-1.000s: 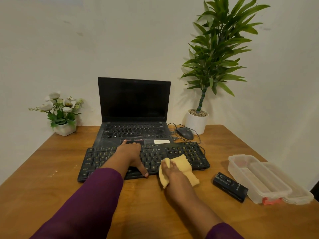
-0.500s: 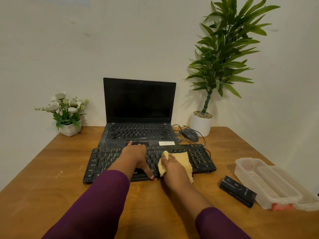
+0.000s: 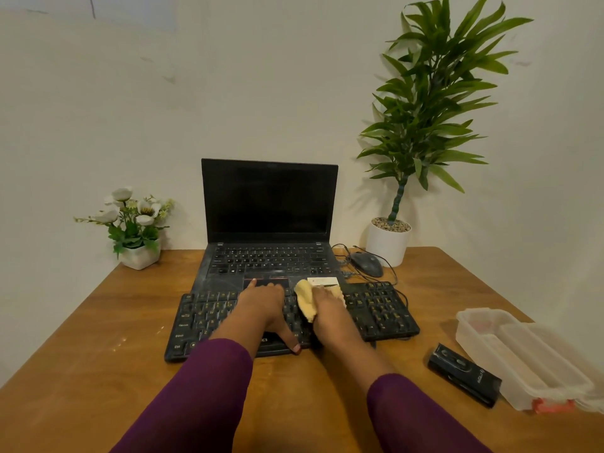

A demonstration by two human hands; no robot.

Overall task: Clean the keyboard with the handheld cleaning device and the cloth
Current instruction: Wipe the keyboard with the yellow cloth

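— Two purple sleeves (image 3: 202, 397) reach in from the near edge over the wooden table (image 3: 81, 354). What's down on the right?

— One black handheld cleaning device (image 3: 464, 374), lying flat on the wood with no hand on it, just beside a clear plastic container (image 3: 523, 354).

— And up to the keyboard (image 3: 382, 315)!

— Black, lying across the middle, both hands on it. The left hand (image 3: 261, 308) rests flat on the keys, fingers straight and spread, thumb out along the near edge, forefinger tip on the touchpad beyond.

— The right hand (image 3: 327, 308)?

— Right beside it, gripping the yellow cloth (image 3: 305, 302) and pressing it onto the keys near the far edge. The cloth bunches up on the thumb side.

— Behind them?

— An open laptop (image 3: 268, 204), screen dark, its front edge meeting the keyboard. A corded mouse (image 3: 367, 263) lies to its right. Against the wall, a tall green plant (image 3: 387, 243) in a white pot stands far right, and a small pot of white flowers (image 3: 137, 223) stands far left.
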